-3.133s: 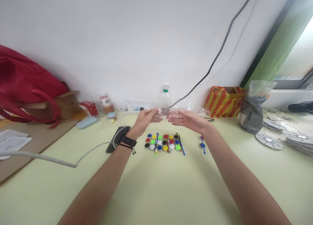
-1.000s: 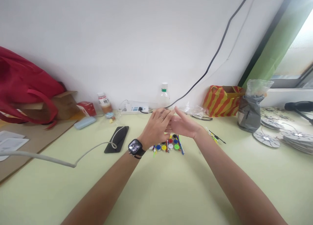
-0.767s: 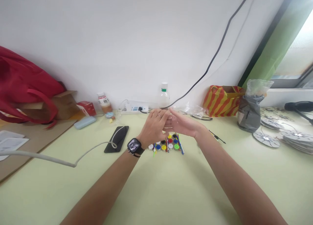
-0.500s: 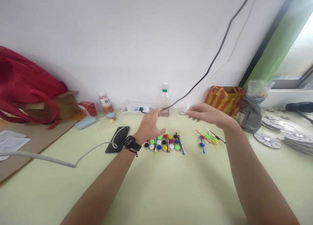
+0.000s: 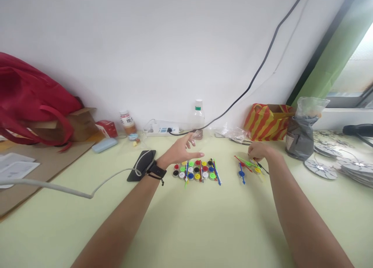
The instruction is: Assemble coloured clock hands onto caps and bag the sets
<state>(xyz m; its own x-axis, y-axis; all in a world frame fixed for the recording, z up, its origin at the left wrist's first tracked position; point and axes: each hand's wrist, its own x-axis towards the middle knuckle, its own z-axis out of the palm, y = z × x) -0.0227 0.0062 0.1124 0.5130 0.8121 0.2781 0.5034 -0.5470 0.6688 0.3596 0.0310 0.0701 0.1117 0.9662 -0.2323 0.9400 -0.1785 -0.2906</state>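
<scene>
My left hand (image 5: 181, 150) hovers over the back edge of a group of small round spinner bases (image 5: 197, 169) in several colours. Its thumb stands away from the curled fingers, and a thin clear plastic bag (image 5: 207, 139) shows at the fingertips, seemingly held there. Coloured plastic arrows (image 5: 216, 171) lie across the bases in rows. To the right, my right hand (image 5: 258, 150) reaches down with pinched fingers to a smaller set of arrow spinners. A blue arrow spinner (image 5: 241, 173) and a red arrow (image 5: 244, 161) lie just left of it. What its fingertips grip is hidden.
Behind stand a clear bottle (image 5: 198, 114), a power strip (image 5: 163, 128) with a black cable, and crumpled clear plastic (image 5: 233, 132). A phone (image 5: 141, 167) lies left. On the right are a striped bag (image 5: 266, 122), a grey bag (image 5: 300, 138) and stacked discs (image 5: 357, 169).
My right hand has moved right and down from near the clear plastic to the small spinner set, its fingers now pinched there. My left hand has shifted slightly; the view has moved a little.
</scene>
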